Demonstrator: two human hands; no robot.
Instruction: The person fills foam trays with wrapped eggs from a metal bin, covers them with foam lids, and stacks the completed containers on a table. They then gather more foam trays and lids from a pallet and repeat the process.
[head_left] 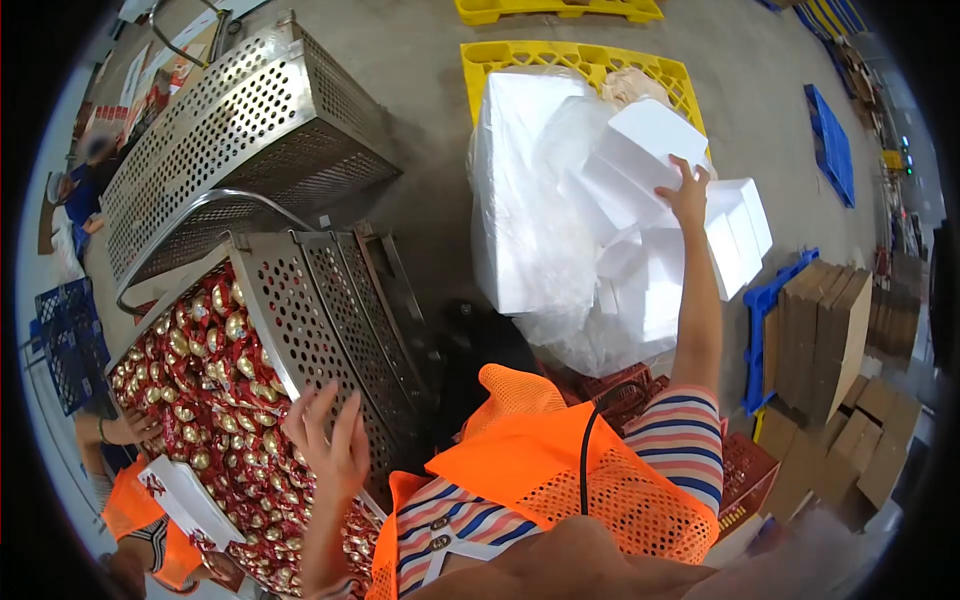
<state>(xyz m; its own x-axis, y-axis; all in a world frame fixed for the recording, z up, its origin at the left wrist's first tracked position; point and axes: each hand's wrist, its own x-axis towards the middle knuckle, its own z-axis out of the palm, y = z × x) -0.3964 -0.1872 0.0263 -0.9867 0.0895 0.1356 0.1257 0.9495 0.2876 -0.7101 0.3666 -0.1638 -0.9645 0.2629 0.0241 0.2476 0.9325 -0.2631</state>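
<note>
My right hand [687, 192] stretches far forward over a pile of white cartons, its thumb and fingers curled on the edge of a white carton [655, 138]. More white cartons [738, 235] lie fanned out to the right of the wrist, and clear plastic wrap [560, 150] covers part of the pile. Fingers apart, my left hand [332, 440] is raised by the rim of a perforated metal bin [310, 300] and holds nothing. Red and gold wrapped candies [215, 370] fill that bin.
A second perforated metal bin [220, 140] stands behind the first. Across the candies, a co-worker's hand [130, 428] reaches in near a white carton [190, 500]. A yellow pallet [475, 60] is under the plastic-wrapped pile. Flattened cardboard [815, 340] stands at the right.
</note>
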